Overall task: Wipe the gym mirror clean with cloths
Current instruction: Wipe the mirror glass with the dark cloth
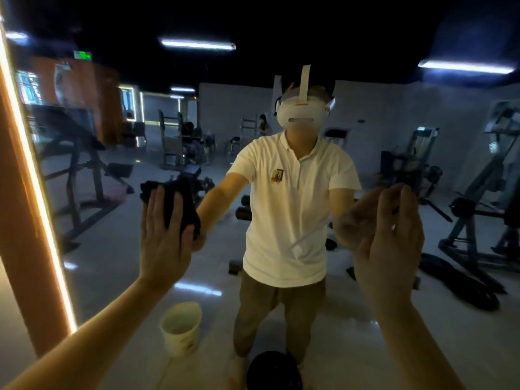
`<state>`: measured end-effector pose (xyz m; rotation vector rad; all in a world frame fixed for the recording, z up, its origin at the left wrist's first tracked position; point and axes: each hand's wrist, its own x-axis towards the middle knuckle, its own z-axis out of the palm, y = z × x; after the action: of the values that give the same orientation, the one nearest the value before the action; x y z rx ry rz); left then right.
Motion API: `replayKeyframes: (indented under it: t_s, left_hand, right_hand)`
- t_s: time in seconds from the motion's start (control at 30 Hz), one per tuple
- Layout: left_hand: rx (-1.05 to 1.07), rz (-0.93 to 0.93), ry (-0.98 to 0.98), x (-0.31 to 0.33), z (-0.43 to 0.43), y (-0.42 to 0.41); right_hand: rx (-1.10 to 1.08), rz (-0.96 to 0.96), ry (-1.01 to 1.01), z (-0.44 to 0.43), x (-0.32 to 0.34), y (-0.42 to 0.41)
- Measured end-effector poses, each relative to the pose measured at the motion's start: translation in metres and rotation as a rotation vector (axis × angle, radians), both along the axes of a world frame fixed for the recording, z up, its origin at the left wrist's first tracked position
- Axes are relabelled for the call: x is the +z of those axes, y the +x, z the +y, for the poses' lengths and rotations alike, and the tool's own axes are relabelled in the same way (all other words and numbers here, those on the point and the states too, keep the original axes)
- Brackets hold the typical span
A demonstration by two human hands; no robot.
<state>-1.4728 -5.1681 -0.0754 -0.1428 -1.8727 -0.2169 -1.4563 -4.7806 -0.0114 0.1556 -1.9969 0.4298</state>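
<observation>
Left hand (163, 232) flat, fingers spread, pressing a dark cloth (176, 201) on the mirror (365, 52) at mid-height, left of centre; right hand (391, 237) raised near the glass, fingers loosely curled, blurred, can't tell if it holds a cloth. For a clean pass: keep the palm flat, overlap strokes. Lit frame edge (36, 198) near on the left, so stop short there; plenty of open glass right and up; bucket (181, 327) reflected low.
</observation>
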Motion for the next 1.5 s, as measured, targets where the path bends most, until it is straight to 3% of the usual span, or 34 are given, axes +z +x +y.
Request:
replayKeyframes:
  t_s: [0.23,0.37,0.57,0.7,0.87,0.97,1.07,1.23,1.37,1.5]
  left_hand:
    - [-0.225,-0.13,-0.156,-0.019,0.184,-0.009]
    - [-0.225,-0.138,-0.268,-0.008,0.263,-0.004]
    - [-0.098,-0.044,-0.448,-0.031,0.162,-0.012]
    - [-0.056,-0.116,-0.563,-0.054,0.088,0.001]
    - [-0.126,-0.068,-0.717,-0.022,0.142,-0.013]
    - [-0.148,-0.014,-0.667,0.015,0.187,-0.021]
    - [-0.156,0.0,-0.67,0.009,0.185,-0.022]
    - [-0.105,-0.072,-0.783,-0.065,0.084,-0.004]
    - [-0.04,-0.164,-0.836,-0.056,0.023,0.003]
    - [-0.059,-0.102,-0.624,-0.009,0.09,-0.014]
  right_hand:
    - [0.123,-0.07,0.152,0.032,-0.013,0.007]
    - [0.174,-0.094,0.178,0.045,-0.008,0.013]
    - [0.218,-0.055,0.158,0.047,-0.01,0.014]
    - [0.222,-0.073,0.161,0.045,-0.012,0.011]
    - [0.225,-0.059,0.167,0.044,-0.013,0.01]
    - [0.203,-0.034,0.154,0.042,-0.016,0.008]
    - [0.19,-0.02,0.155,0.04,-0.019,0.007]
    - [0.195,-0.018,0.163,0.04,-0.021,0.007]
    - [0.241,-0.041,0.145,0.044,-0.02,0.006]
    - [0.278,-0.051,0.136,0.043,-0.021,0.004]
